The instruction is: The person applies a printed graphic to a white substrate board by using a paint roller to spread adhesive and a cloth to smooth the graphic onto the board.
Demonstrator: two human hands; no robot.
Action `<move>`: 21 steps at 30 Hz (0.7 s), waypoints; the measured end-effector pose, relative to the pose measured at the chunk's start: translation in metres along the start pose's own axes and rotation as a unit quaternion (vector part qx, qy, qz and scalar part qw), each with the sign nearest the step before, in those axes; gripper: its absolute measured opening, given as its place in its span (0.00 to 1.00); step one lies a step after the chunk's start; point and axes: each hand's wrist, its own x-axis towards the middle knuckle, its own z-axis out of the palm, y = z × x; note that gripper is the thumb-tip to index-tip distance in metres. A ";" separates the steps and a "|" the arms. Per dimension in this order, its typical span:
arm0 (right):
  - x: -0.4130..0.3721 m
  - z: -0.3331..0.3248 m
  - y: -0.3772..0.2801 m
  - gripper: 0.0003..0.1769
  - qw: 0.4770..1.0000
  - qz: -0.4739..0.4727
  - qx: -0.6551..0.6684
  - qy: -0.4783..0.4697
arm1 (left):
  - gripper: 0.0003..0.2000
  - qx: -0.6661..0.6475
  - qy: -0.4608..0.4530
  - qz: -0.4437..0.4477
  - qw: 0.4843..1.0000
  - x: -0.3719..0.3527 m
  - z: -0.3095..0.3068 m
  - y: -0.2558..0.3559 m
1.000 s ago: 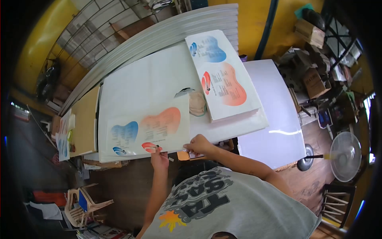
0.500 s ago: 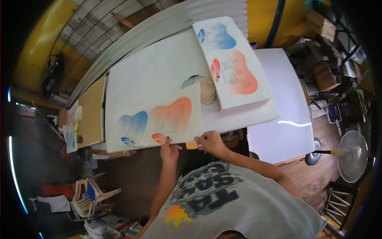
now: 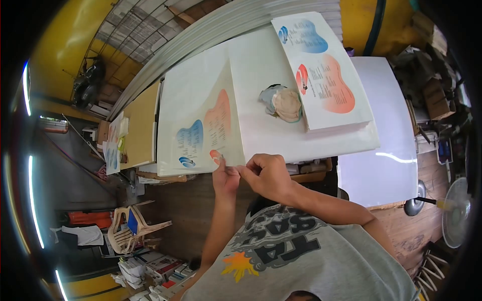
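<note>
A large thin sheet with blue and red printed shapes (image 3: pixel 191 136) lies on the white table (image 3: pixel 271 145), its right part lifted and curved. At its front edge, my left hand (image 3: pixel 226 178) pinches the sheet beside the small red print. My right hand (image 3: pixel 268 175) is closed at the sheet's front right corner, fingertips close to my left hand's. A crumpled cloth (image 3: pixel 286 103) rests on the table to the right of the sheet. Beyond it lies a stack of similar printed sheets (image 3: pixel 326 75).
A second white table (image 3: pixel 379 175) stands at the right, near a fan (image 3: pixel 456 213). Tan board (image 3: pixel 138 130) with more prints adjoins the left side. A plastic chair (image 3: pixel 125 231) stands at lower left, and corrugated sheeting (image 3: pixel 201 32) runs behind the table.
The sheet's right side has risen and curved leftward, showing more of the cloth. My right hand has moved closer to my left hand. The camera view has shifted.
</note>
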 end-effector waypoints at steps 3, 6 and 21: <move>0.002 0.000 0.003 0.12 0.999 -0.043 -0.007 0.023 | 0.17 -0.027 -0.039 -0.001 0.999 0.003 -0.009 -0.002; 0.002 0.000 0.006 0.11 0.993 -0.105 -0.033 0.043 | 0.18 -0.044 -0.030 0.011 0.999 -0.004 -0.002 -0.005; 0.039 -0.037 -0.027 0.06 0.932 -0.356 -0.058 0.040 | 0.17 0.013 0.072 0.060 0.996 -0.055 0.055 0.042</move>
